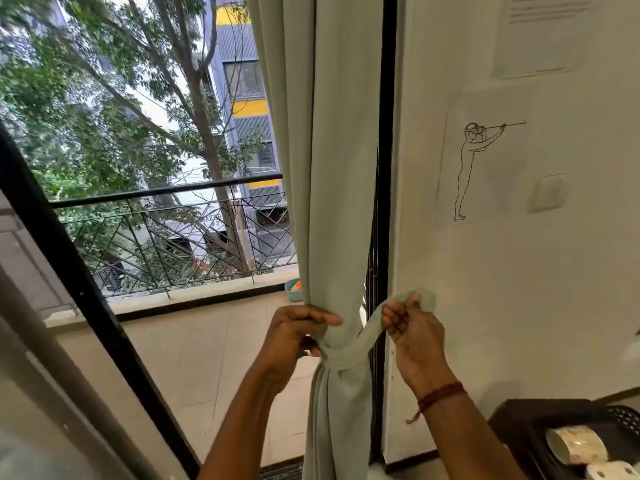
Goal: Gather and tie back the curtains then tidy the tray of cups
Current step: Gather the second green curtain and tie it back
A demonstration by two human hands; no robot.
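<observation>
curtain [332, 202] hangs upright, bunched. left hand [294, 336] grips its left side; right hand [412, 327], just right of curtain, pinches the tie [367, 336] end, drawn up-right.

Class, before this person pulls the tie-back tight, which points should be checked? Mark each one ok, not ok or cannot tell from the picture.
1. The curtain is gathered into one bundle at the wrap: ok.
2. The tie-back passes round the bundle: ok.
3. The left hand grips the curtain at the wrap: ok.
4. The right hand pinches the tie-back's free end: ok.
5. The tie-back's other end is secured behind the left hand: cannot tell, it is hidden.
6. A knot is made: not ok, the free end is loose in the fingers.
</observation>
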